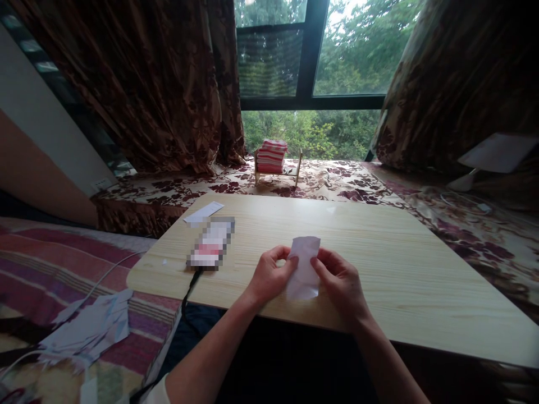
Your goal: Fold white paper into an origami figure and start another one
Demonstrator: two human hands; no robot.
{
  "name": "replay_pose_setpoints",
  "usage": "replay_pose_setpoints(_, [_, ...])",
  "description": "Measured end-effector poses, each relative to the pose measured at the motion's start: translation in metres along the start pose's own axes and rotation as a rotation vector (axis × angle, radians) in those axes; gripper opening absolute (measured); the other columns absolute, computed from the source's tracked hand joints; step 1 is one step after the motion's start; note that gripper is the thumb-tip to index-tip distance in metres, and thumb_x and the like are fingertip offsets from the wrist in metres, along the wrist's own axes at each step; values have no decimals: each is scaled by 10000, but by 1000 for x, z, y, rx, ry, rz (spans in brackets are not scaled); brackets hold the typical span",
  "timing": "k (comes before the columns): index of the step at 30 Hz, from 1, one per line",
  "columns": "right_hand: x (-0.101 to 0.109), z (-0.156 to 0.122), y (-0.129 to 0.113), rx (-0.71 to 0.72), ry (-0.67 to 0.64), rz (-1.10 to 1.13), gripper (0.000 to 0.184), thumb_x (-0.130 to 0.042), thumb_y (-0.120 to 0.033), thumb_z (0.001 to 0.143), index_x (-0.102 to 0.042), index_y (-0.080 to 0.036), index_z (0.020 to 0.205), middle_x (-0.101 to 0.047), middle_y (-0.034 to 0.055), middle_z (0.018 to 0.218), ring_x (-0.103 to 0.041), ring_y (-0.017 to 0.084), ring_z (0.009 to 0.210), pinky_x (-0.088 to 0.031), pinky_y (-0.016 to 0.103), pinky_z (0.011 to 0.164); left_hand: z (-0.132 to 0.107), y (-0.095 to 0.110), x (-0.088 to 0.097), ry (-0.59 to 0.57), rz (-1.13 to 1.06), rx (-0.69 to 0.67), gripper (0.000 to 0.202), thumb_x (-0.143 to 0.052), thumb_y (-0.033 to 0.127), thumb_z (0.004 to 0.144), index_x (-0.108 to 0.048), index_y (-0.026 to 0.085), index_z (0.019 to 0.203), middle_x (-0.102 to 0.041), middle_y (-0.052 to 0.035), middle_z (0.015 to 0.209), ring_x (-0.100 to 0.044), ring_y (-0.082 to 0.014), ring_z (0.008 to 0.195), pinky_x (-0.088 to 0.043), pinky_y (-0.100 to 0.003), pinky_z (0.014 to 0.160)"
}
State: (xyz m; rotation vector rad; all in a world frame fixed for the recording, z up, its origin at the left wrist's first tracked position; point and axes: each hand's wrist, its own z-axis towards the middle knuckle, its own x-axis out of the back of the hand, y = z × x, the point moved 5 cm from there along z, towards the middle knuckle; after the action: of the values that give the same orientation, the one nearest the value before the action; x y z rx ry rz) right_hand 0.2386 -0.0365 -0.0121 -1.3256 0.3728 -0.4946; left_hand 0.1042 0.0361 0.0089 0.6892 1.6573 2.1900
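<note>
Between my two hands is a small rectangular sheet of white paper (305,269), held upright above the front edge of the table. My left hand (272,275) pinches its left side, thumb on the near face and fingers behind. On the right side, my right hand (340,276) grips the paper the same way. The paper's top edge looks slightly uneven, and its lower end bends a little. Left of my hands lies a phone-like device (213,244), blurred out, with a black cable (189,292) plugged into its near end. Behind it rests a white paper strip (204,212).
The pale wooden table (379,247) stands before a window seat with a patterned cover (337,179). A small wooden rack (278,171) there holds folded striped cloths (272,156). A white lamp (497,154) stands right. Paper pieces (92,328) lie on the striped bed cover (143,350).
</note>
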Motion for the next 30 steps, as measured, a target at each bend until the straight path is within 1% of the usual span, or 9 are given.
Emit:
replay_pose_setpoints(2, [1,0,0,-2,13,-2,315,-669,-423,757,-676,-182,961,-725,73,845,-663,205,733,-537,320,634,0,-1,1,1,-25,5,193,-587,288,796,-676,120,835,-692,-63,826,-620,-181,792,-482,-247,707])
replay_pose_setpoints(5, [3,0,0,-3,29,-10,306,-667,-419,760,-680,-179,949,-726,75,854,-658,197,724,-530,312,630,2,-4,1,13,-49,19,207,-572,294,804,-672,114,829,-693,-68,808,-620,-169,744,-482,-239,664])
replay_pose_setpoints(8, [3,0,-1,-2,26,-15,305,-665,-416,760,-681,-181,953,-727,75,872,-657,196,731,-528,314,640,2,-6,1,29,-51,27,233,-539,311,827,-666,117,803,-682,-58,759,-605,-152,683,-472,-230,617])
replay_pose_setpoints(11, [3,0,-1,0,26,-22,309,-662,-418,758,-679,-180,955,-728,77,872,-659,201,740,-528,321,650,2,-4,1,44,-27,20,227,-539,310,828,-659,126,772,-668,-44,730,-594,-147,668,-463,-227,608])
replay_pose_setpoints(15, [3,0,-2,5,39,-35,311,-655,-427,758,-674,-179,944,-727,75,861,-659,203,732,-524,321,644,1,-2,2,66,31,-4,175,-570,278,807,-658,138,750,-660,-34,729,-593,-153,699,-457,-232,637])
replay_pose_setpoints(21, [4,1,1,-1,58,-77,290,-645,-417,759,-675,-173,912,-717,62,793,-652,203,725,-517,321,656,1,-2,5,144,133,-29,68,-598,192,773,-651,152,758,-658,-37,775,-598,-172,792,-453,-267,750])
replay_pose_setpoints(26, [4,1,3,-8,62,-122,293,-645,-416,753,-683,-165,899,-717,67,788,-650,206,709,-516,330,664,1,-5,4,157,177,-26,59,-595,155,764,-653,158,772,-657,-35,776,-601,-173,794,-463,-274,752])
replay_pose_setpoints(30, [5,2,3,-8,71,-143,296,-641,-420,752,-684,-163,893,-721,73,800,-652,205,705,-521,328,663,2,-7,3,149,184,-18,84,-591,163,770,-666,157,804,-666,-45,804,-610,-176,806,-478,-272,740])
